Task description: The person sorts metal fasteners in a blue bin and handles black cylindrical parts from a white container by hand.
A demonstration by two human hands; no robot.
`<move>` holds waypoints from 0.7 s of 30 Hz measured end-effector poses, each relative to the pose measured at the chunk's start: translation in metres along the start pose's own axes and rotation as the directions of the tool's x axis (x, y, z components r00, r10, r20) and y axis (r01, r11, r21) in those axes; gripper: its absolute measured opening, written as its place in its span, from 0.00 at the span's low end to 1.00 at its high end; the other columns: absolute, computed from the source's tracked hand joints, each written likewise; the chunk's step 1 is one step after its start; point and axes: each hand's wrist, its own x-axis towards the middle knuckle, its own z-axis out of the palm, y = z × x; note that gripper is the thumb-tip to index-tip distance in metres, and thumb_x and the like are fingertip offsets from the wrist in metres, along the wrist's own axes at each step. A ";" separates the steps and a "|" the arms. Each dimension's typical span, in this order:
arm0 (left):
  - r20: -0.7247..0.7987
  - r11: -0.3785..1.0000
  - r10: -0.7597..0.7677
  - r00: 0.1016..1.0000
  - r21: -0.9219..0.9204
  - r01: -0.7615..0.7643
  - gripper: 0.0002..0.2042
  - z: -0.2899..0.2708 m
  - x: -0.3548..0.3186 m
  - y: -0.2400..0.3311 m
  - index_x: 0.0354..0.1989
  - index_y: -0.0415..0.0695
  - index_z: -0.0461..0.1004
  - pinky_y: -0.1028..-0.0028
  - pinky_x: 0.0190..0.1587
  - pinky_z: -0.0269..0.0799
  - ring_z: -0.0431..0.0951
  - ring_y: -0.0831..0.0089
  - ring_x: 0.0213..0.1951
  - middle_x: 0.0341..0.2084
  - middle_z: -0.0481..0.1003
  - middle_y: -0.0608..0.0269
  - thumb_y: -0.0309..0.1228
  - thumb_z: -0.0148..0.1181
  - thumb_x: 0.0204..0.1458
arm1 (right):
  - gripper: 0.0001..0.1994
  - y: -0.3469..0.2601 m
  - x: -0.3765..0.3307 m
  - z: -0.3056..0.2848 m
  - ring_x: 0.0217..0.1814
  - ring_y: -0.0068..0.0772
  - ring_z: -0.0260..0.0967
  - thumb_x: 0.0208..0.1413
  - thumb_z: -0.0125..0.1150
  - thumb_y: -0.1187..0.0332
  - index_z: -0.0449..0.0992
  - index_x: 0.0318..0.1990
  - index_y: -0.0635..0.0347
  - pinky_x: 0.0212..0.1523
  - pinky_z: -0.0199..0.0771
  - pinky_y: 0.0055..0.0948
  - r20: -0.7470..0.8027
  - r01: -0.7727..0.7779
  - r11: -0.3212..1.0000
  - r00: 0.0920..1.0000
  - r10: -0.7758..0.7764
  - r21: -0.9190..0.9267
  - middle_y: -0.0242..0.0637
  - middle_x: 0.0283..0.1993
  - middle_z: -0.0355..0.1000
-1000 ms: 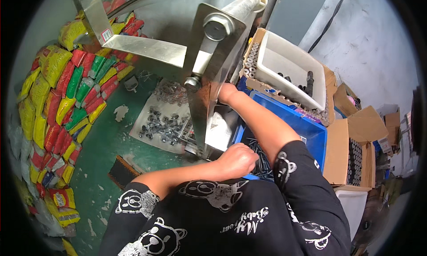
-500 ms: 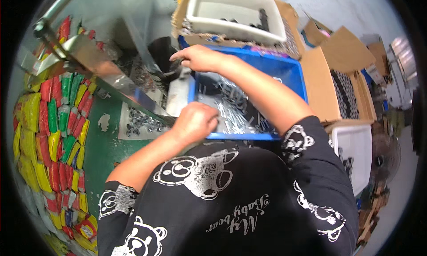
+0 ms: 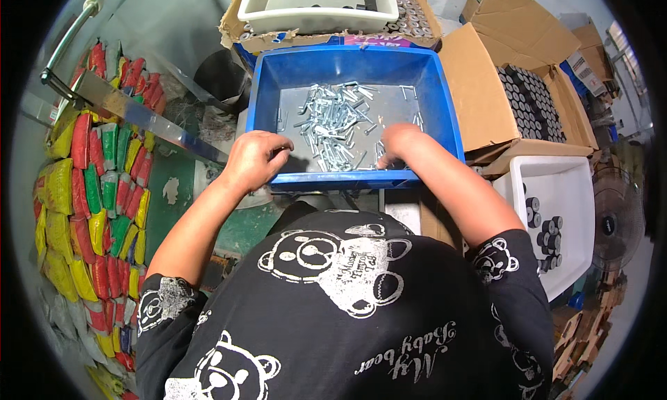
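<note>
Blue bin [image 3: 340, 180] ahead; silvery metal parts [image 3: 332, 124] heaped mid-floor. Right hand [image 3: 404, 144] dips inside at bin's 4 o'clock, fingers down near the metal parts; grip hidden, cannot tell. Left hand [image 3: 256, 159] at the 8 o'clock rim, fingers curled narrow; cannot tell if holding anything. White tub [image 3: 316, 20] at 12, carton [image 3: 478, 91] at 3.

Coloured packets [image 3: 82, 219] stacked at left; fan [image 3: 611, 225] beside white tub [image 3: 566, 191].
</note>
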 end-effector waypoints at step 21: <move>-0.037 0.999 0.045 0.998 0.013 -0.045 0.06 0.001 -0.004 -0.003 0.32 0.43 0.79 0.61 0.40 0.73 0.78 0.56 0.34 0.27 0.78 0.55 0.29 0.60 0.46 | 0.11 0.006 0.031 0.012 0.40 0.46 0.76 0.40 0.68 0.68 0.81 0.33 0.63 0.43 0.77 0.39 -0.309 0.249 0.964 0.914 -0.265 -0.089 0.48 0.38 0.78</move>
